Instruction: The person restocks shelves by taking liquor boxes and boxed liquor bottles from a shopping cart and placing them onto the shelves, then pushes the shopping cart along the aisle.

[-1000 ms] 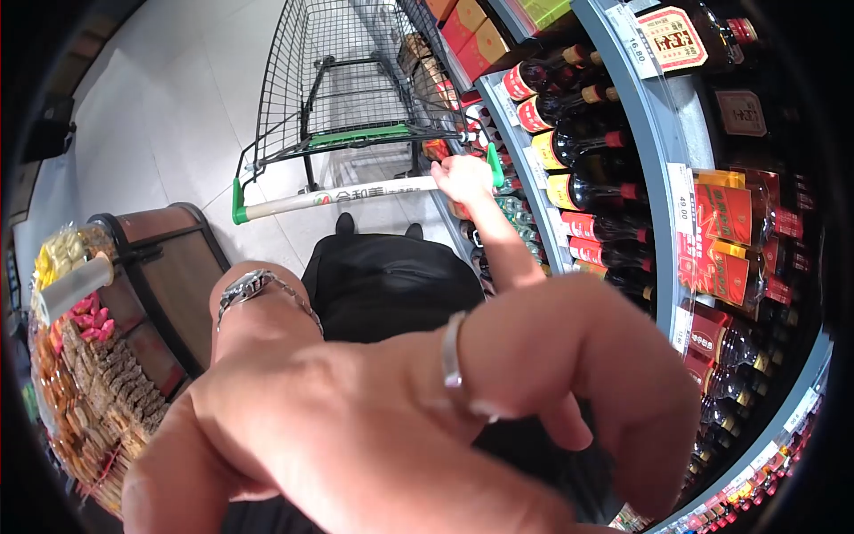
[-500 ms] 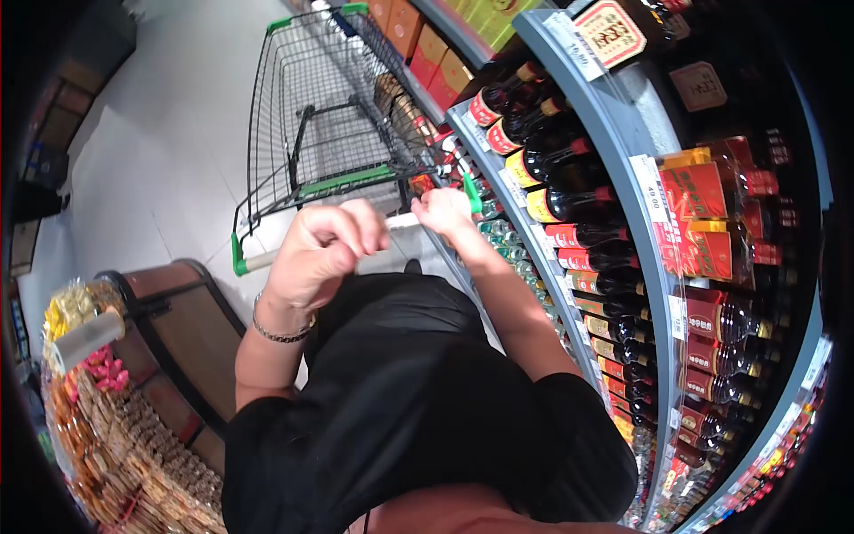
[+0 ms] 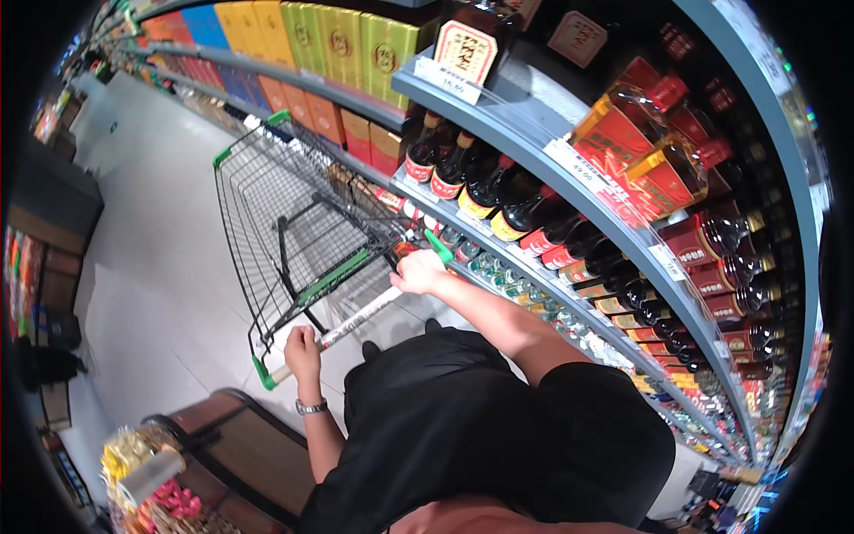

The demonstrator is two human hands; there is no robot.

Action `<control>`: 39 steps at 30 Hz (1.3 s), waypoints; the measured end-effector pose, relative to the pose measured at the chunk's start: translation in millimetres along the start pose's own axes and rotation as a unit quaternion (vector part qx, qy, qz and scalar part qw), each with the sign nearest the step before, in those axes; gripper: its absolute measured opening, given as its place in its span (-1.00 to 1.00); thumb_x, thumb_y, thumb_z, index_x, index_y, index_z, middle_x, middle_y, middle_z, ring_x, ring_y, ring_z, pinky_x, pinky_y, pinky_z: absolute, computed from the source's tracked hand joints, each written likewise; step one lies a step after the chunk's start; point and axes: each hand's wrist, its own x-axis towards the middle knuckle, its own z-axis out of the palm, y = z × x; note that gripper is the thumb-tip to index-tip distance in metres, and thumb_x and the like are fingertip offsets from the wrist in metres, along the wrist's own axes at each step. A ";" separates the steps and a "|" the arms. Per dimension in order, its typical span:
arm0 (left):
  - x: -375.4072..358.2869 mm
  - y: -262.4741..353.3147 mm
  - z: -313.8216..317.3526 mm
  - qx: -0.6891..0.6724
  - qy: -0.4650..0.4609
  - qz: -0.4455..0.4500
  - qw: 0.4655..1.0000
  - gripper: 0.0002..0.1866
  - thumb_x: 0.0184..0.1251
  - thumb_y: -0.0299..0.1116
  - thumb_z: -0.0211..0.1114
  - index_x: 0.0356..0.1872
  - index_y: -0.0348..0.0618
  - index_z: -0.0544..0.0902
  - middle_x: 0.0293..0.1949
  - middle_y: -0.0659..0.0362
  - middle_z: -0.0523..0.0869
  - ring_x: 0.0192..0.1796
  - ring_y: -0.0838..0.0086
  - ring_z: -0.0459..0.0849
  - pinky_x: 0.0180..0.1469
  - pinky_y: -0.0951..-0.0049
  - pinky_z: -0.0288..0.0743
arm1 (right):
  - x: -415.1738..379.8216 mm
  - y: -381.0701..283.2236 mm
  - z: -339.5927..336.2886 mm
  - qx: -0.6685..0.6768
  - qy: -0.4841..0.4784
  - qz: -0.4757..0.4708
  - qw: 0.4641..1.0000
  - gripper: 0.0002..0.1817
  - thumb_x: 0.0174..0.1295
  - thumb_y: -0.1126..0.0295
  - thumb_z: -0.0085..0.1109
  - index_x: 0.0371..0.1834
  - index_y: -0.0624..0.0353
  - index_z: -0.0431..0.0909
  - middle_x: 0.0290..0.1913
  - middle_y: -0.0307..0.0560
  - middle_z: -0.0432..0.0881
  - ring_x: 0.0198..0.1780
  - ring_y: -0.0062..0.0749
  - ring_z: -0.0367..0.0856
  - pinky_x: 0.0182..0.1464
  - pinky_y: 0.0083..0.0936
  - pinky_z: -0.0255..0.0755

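Observation:
A black wire shopping cart point(image 3: 294, 214) with green corner pieces stands before me, and nothing shows on its mesh floor. My left hand point(image 3: 302, 352), with a metal-banded watch point(image 3: 311, 408) on the wrist, is closed around the left part of the pale cart handle point(image 3: 365, 311). Near the handle's right green end, my right hand point(image 3: 420, 270) is wrapped over the bar. Part of the bar under each hand is hidden by the fingers.
Shelves point(image 3: 534, 133) with dark bottles point(image 3: 485, 189) run close along my right, with gift boxes point(image 3: 338, 44) farther ahead. At lower left is a brown display stand point(image 3: 240, 445) beside packaged snacks point(image 3: 169, 498). Grey tiled floor point(image 3: 151, 240) stretches ahead on the left.
My left hand has come down from in front of my body onto the cart handle and closed on it. My right hand stays on the bar. The view has turned, showing more shelving ahead.

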 end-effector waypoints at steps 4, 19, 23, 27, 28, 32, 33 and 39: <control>5.5 14.7 0.5 0.097 -0.018 0.015 0.995 -0.70 0.31 -0.14 0.35 -0.43 -0.18 0.70 -0.52 0.06 0.72 -0.43 0.18 0.72 -0.32 0.21 0.52 | 1.9 4.9 7.7 0.016 0.010 -0.009 1.000 -0.51 0.20 -0.10 0.06 -0.51 0.09 0.73 -0.47 0.09 0.70 -0.31 0.06 0.73 -0.22 -0.07 0.57; 37.3 -13.1 6.6 -0.089 -0.136 0.018 0.987 -0.86 0.20 -0.46 0.47 -0.42 -0.38 0.76 -0.53 0.14 0.76 -0.52 0.55 0.64 -0.41 0.51 0.49 | 0.0 0.1 5.1 0.025 0.027 -0.003 0.999 -0.48 0.15 -0.09 0.11 -0.49 0.21 0.73 -0.43 0.12 0.72 -0.30 0.06 0.73 -0.22 -0.13 0.60; 35.3 -4.6 6.6 -0.061 -0.121 0.025 0.990 -0.85 0.24 -0.47 0.43 -0.36 -0.41 0.76 -0.53 0.13 0.75 -0.51 0.55 0.65 -0.40 0.52 0.49 | -4.0 -2.8 -1.7 0.019 0.027 -0.001 0.999 -0.47 0.16 -0.10 0.11 -0.49 0.20 0.73 -0.43 0.11 0.73 -0.28 0.04 0.73 -0.20 -0.14 0.60; 32.1 3.8 4.8 -0.018 -0.110 0.018 0.994 -0.87 0.24 -0.49 0.43 -0.38 -0.40 0.74 -0.54 0.13 0.74 -0.51 0.55 0.63 -0.42 0.51 0.47 | -1.8 2.5 8.4 0.017 0.081 -0.032 0.996 -0.46 0.20 -0.09 0.06 -0.59 0.18 0.70 -0.56 0.09 0.67 -0.43 0.04 0.69 -0.35 -0.12 0.55; 32.0 4.5 4.3 -0.024 -0.109 0.013 0.994 -0.87 0.22 -0.49 0.45 -0.40 -0.39 0.74 -0.54 0.13 0.74 -0.52 0.56 0.62 -0.43 0.51 0.46 | -1.6 2.1 8.2 0.015 0.072 -0.030 0.997 -0.46 0.21 -0.09 0.05 -0.58 0.18 0.70 -0.55 0.09 0.67 -0.43 0.04 0.69 -0.35 -0.12 0.55; 34.9 -3.5 6.0 -0.053 -0.109 0.017 0.992 -0.86 0.12 -0.52 0.52 -0.48 -0.34 0.70 -0.56 0.16 0.72 -0.53 0.57 0.60 -0.44 0.50 0.45 | -5.6 -5.2 -7.5 0.009 0.006 -0.001 1.000 -0.45 0.22 -0.11 0.05 -0.46 0.19 0.74 -0.41 0.08 0.74 -0.27 0.00 0.74 -0.19 -0.15 0.60; 35.9 -6.6 8.3 -0.060 -0.097 0.014 0.993 -0.83 0.06 -0.53 0.55 -0.52 -0.31 0.67 -0.57 0.17 0.70 -0.53 0.56 0.60 -0.44 0.50 0.45 | -5.6 -4.8 -7.4 0.010 0.008 0.000 1.000 -0.45 0.22 -0.11 0.05 -0.46 0.19 0.74 -0.41 0.08 0.74 -0.27 0.00 0.74 -0.19 -0.15 0.60; 36.2 0.7 3.9 -0.024 -0.074 0.019 0.997 -0.69 -0.13 -0.67 0.55 -0.36 -0.24 0.61 -0.51 0.16 0.67 -0.50 0.52 0.62 -0.39 0.47 0.53 | -6.8 -5.4 -6.8 0.006 0.014 -0.004 1.000 -0.45 0.23 -0.10 0.04 -0.45 0.19 0.74 -0.39 0.08 0.74 -0.26 -0.01 0.74 -0.16 -0.15 0.60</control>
